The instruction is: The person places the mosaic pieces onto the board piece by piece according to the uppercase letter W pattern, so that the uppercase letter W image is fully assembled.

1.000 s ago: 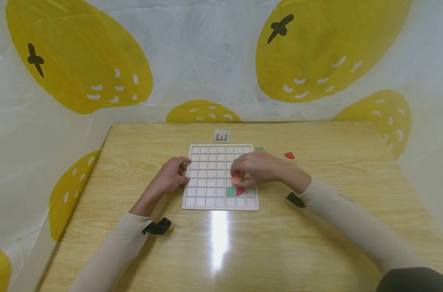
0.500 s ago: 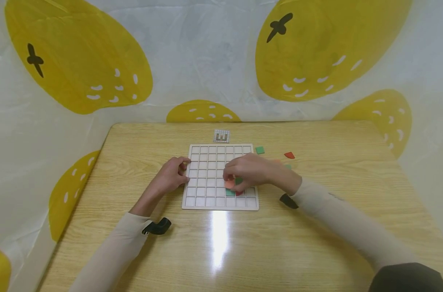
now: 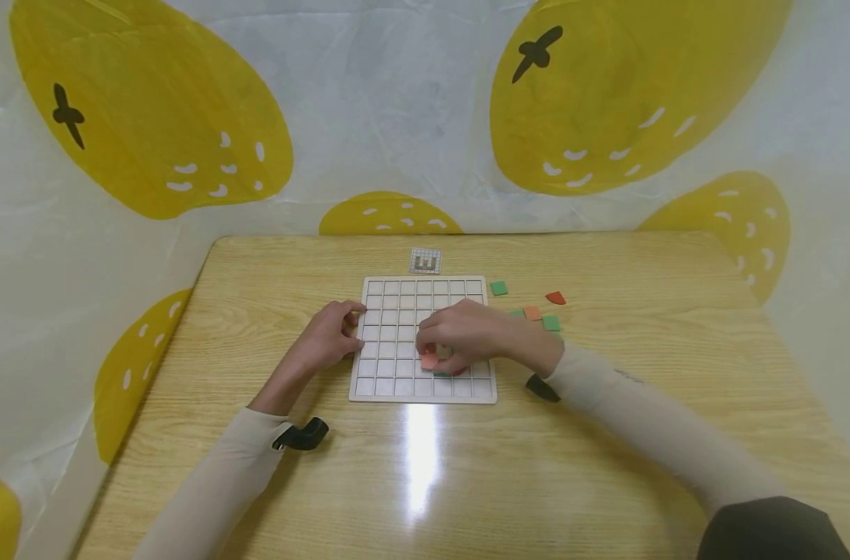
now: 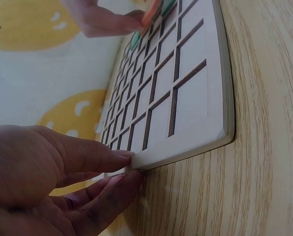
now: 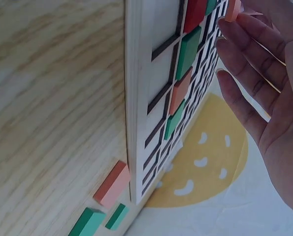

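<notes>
A white wooden grid board (image 3: 405,387) lies on the table. At its left edge rest the thumb and fingertips of my left hand (image 3: 327,336), the thumb tip right at the rim (image 4: 180,156) in the left wrist view. My right hand (image 3: 466,334) is over the board's near right part and pinches an orange tile (image 3: 429,361) close over the grid. Partly hidden beneath this hand, several tiles sit in the cells: the right wrist view shows a red tile (image 5: 194,14), a green tile (image 5: 188,51) and another orange tile (image 5: 180,91) among them.
Right of the board lie loose pieces: green squares (image 3: 499,288), an orange square (image 3: 532,313) and a red quarter-circle piece (image 3: 555,298). A small pattern card (image 3: 425,261) is behind the board. A fruit-print cloth (image 3: 397,117) hangs past the table's far edge.
My right hand has moved left and toward the near side of the board with the orange tile, uncovering loose pieces on the right. The left hand stays at the board's edge.
</notes>
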A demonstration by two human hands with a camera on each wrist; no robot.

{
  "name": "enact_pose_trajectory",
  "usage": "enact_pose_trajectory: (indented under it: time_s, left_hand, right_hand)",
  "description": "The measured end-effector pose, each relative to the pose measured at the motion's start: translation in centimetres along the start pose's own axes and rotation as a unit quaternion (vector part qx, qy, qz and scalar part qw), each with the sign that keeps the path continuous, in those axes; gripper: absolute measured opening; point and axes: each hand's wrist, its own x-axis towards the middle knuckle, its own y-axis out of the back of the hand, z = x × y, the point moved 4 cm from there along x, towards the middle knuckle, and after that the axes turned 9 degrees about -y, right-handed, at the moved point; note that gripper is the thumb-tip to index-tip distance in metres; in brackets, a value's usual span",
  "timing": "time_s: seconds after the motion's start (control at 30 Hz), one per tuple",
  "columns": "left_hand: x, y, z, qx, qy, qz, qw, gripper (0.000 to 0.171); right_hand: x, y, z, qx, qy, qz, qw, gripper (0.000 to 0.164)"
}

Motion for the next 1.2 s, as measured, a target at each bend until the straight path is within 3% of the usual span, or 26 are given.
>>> enact_pose_trajectory:
  time_s: [0.27, 0.77, 1.2]
  left_hand:
    - [0.1, 0.3, 0.2, -0.002, 0.006, -0.004, 1.0000, 0.060]
    - [0.3, 0.3, 0.0, 0.008, 0.010, -0.005, 0.9999, 0.059]
    - [0.2, 0.2, 0.2, -0.005, 0.017, -0.004, 0.9998, 0.060]
  right_hand:
    - [0.6, 0.0, -0.7, -0.025, 0.021, 0.007, 0.999, 0.011]
    - [0.9, -0.2, -0.8, -0.056, 0.022, -0.014, 0.998, 0.014]
    - [-0.9, -0.2, 0.4, -0.025, -0.004, -0.001, 1.000, 0.027]
